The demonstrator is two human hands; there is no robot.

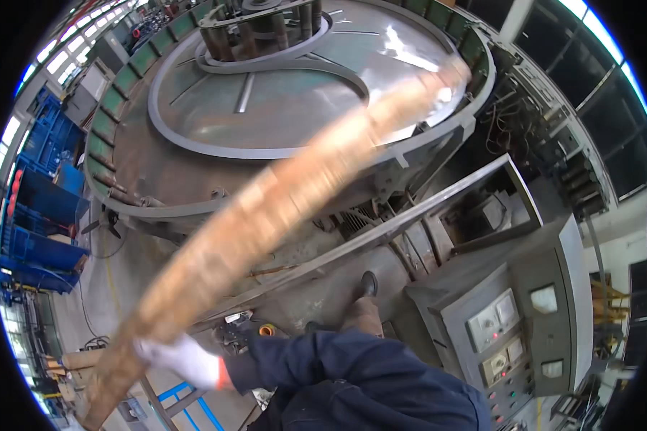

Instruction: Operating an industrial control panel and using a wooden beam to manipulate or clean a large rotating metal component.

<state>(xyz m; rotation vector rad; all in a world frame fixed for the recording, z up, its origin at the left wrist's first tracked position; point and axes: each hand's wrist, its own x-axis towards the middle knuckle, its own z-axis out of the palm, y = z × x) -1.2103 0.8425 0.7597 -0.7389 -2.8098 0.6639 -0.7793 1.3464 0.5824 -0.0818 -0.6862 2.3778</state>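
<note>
My left hand [183,359], in a white glove with an orange cuff and a dark blue sleeve, grips a long pale wooden plank [287,194] near its lower end. The plank is motion-blurred. It runs from the lower left up to the upper right, its far end over the rim of a large round grey metal machine table [280,108]. My right hand is out of the picture.
A grey control cabinet [510,330] with dials and buttons stands at the right. A slanted metal rail [410,215] crosses in front of the machine. Blue crates [43,187] are stacked at the left. My black shoe [368,284] rests on the floor by the machine's base.
</note>
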